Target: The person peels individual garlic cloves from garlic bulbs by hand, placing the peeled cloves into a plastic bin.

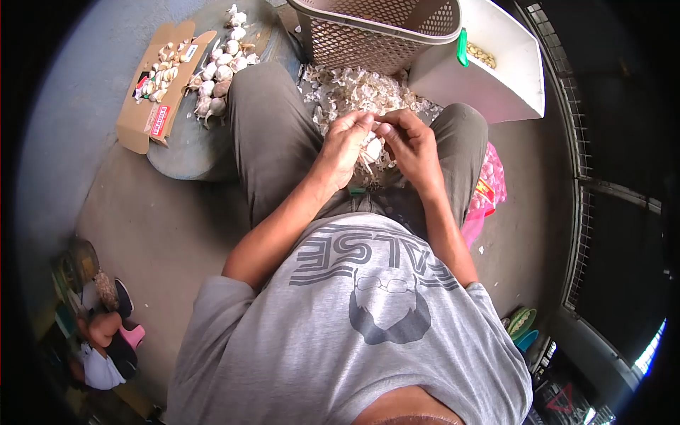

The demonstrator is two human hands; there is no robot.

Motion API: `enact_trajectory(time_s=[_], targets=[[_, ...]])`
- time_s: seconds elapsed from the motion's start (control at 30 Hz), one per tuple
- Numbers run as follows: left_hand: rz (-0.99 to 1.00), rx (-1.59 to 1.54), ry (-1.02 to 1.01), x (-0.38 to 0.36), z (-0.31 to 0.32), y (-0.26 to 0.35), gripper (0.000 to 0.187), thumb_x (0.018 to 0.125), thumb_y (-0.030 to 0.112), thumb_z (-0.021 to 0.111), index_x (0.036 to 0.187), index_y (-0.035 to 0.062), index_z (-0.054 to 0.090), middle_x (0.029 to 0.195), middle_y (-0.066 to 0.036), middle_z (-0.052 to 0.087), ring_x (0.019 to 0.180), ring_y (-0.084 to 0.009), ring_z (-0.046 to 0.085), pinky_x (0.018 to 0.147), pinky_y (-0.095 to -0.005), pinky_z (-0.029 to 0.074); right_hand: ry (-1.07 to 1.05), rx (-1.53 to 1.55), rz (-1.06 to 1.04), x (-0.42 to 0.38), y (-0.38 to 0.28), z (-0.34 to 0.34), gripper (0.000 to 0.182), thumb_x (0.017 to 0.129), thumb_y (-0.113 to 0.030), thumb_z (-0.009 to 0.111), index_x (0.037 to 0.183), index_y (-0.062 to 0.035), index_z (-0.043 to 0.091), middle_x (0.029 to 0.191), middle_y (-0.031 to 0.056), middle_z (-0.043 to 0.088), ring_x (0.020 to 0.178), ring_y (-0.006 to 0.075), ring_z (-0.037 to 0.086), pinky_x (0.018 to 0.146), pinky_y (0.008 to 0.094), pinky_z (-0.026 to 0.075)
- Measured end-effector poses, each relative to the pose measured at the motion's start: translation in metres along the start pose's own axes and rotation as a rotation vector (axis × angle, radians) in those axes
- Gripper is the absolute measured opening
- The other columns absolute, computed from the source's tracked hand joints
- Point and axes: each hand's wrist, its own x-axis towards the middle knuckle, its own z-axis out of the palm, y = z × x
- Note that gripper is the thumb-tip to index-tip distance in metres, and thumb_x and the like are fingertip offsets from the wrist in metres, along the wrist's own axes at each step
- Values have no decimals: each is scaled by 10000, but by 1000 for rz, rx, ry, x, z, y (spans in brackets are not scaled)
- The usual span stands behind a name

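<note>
A garlic bulb [372,149] lies between the two hands, just at six o'clock of the meeting fingertips, with its dry stalk slanting toward seven o'clock. It sits closer to the left hand [340,147], whose fingers are curled shut and seem to grip it. The right hand [416,150] reaches in from four o'clock, thumb and forefinger drawn together against the left fingertips; whether a small piece is pinched there cannot be told. Beyond, at twelve o'clock, lie papery garlic skins [361,91] and a plastic basket [354,44]; a white container [453,83] stands at one o'clock, and more garlic bulbs [224,72] lie at ten o'clock.
</note>
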Motion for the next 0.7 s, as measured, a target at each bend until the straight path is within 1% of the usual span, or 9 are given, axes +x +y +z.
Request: enact_trajectory(time_s=[0.03,0.07,0.13,0.17,0.27,0.33,0.5,0.6,0.7], targets=[[31,47,55,-1,8,0,221,1040,219,589,1107,15,640,947,-26,657,809,-84,626,717,-232,526,-20,138,131,-2,4,-1,262,998,-203,669,1139,18,654,903,35,668,698,80,560,608,249,459],[62,94,113,-4,12,2,211,1042,201,583,1109,9,637,942,-26,655,807,-86,626,720,-231,526,-35,163,146,-4,8,0,258,1003,-208,665,1126,19,654,876,26,667,681,73,554,593,242,454],[79,166,74,-3,8,0,190,1034,187,591,1080,6,629,891,-24,647,777,-79,622,689,-220,520,-68,203,180,-6,4,-2,254,1012,-217,656,1101,21,654,822,7,665,647,58,543,562,230,445],[70,213,66,-1,3,0,184,1034,186,592,1070,9,630,883,-24,647,772,-77,621,679,-217,517,-76,219,200,-8,4,-1,256,1014,-210,651,1092,33,648,836,23,661,643,61,559,542,236,446],[44,210,40,3,-1,1,168,1027,183,605,1037,17,633,895,-36,667,753,-70,623,644,-210,509,-87,274,237,-7,6,0,247,1013,-202,647,1076,37,643,819,43,659,634,86,591,527,257,470],[-2,226,23,8,-9,0,171,1023,185,612,1041,16,635,902,-38,674,742,-69,625,631,-212,507,-66,447,276,-5,15,1,218,1012,-181,635,1061,31,627,824,63,657,617,113,608,523,278,494],[49,154,-27,16,-6,0,194,1012,201,638,1072,16,640,897,-29,670,709,-67,621,603,-214,501,67,812,312,1,29,5,96,1013,-97,558,1040,-4,552,866,100,637,607,177,632,529,331,549],[64,186,-15,14,-3,3,208,1004,209,656,1083,18,646,876,-5,648,673,-38,573,565,-199,460,221,878,232,7,35,-1,98,1018,-100,543,1038,-5,546,872,103,631,610,183,631,530,339,555],[82,315,19,15,-4,-2,214,991,209,681,1071,12,657,857,21,627,670,-9,524,539,-178,410,193,722,232,9,36,-6,112,1018,-108,561,1062,-8,540,890,87,620,623,164,628,542,330,554]])
